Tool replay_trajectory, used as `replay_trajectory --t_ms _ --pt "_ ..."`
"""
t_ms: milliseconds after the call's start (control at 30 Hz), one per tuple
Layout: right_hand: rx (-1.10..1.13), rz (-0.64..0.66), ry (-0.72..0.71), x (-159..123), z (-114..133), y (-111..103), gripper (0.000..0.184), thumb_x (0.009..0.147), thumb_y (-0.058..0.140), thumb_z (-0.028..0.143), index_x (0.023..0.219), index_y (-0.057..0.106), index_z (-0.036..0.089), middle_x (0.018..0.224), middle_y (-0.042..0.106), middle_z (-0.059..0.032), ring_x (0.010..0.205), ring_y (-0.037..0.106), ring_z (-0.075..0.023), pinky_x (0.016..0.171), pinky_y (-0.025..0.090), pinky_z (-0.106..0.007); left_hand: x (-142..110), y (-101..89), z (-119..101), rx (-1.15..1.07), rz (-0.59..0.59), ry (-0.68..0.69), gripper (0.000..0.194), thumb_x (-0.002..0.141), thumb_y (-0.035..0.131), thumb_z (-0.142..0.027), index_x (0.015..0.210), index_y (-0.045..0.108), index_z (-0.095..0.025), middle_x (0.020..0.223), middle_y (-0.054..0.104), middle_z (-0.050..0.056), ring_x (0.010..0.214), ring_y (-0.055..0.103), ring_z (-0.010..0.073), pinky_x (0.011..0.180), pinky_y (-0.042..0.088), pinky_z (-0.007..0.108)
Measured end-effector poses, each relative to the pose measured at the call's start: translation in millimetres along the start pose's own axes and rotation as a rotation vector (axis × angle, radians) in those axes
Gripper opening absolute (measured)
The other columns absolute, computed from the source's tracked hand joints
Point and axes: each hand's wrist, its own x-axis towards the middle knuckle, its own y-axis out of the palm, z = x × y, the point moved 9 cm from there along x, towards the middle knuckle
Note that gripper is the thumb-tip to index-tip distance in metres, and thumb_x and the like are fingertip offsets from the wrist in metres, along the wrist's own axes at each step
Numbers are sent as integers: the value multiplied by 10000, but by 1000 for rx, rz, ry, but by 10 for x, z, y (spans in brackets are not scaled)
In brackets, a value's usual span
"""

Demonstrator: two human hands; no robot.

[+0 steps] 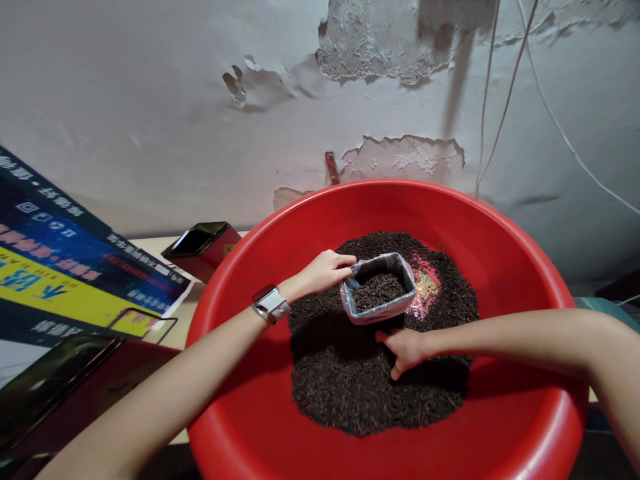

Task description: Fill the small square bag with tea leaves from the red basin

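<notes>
A small rectangular box lined with clear plastic holds loose dark dried leaves, which look like tea. My left hand, with a watch on its wrist, pinches the liner at the box's left back corner. The box is over a wide heap of the same leaves in a big red plastic basin. Just below the box, my right hand reaches into the heap with thumb and fingers apart. Some of its fingertips are hidden by leaves and shadow. Gold and pink patterned material shows through the heap.
Left of the basin stand a dark red box with an open top and a larger dark box. A printed board leans there. Behind is a peeling wall, with cords hanging at right.
</notes>
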Motion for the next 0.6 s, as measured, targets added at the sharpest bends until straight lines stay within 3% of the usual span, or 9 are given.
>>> replay_trajectory --t_ms 133,233,300,433,600 --pt "-44 155 -7 -123 185 96 742 636 670 409 1268 398 133 1133 558 -170 1005 567 -296 733 479 -338 -3 29 -58 -8 11 32 185 757 396 -237 660 524 -146 575 459 -48 535 418 70 550 312 177" --pt "-66 221 -124 -241 484 93 676 671 626 465 1240 439 151 1022 608 -155 880 618 -292 612 480 -323 -11 68 -107 -35 44 40 191 772 404 -257 642 493 -149 568 449 -50 540 425 73 551 316 177" --pt "-106 195 -241 -335 722 -4 619 697 598 486 1210 459 169 926 630 -126 786 634 -276 544 457 -305 -18 89 -116 -62 65 21 181 768 412 -257 637 479 -151 561 450 -52 530 429 73 542 319 175" --pt "-244 -136 -445 -545 1105 -531 442 783 518 461 1125 466 185 879 606 -81 638 604 -198 479 403 -268 -25 77 -141 -67 58 19 166 750 414 -234 618 469 -148 553 457 -49 535 425 76 547 321 173" --pt "-447 -577 -310 -624 973 -1222 296 903 314 376 1037 484 174 829 568 -72 647 556 -164 521 388 -266 -17 60 -162 -57 36 42 196 767 415 -262 639 502 -142 581 488 -42 563 427 83 549 313 175"
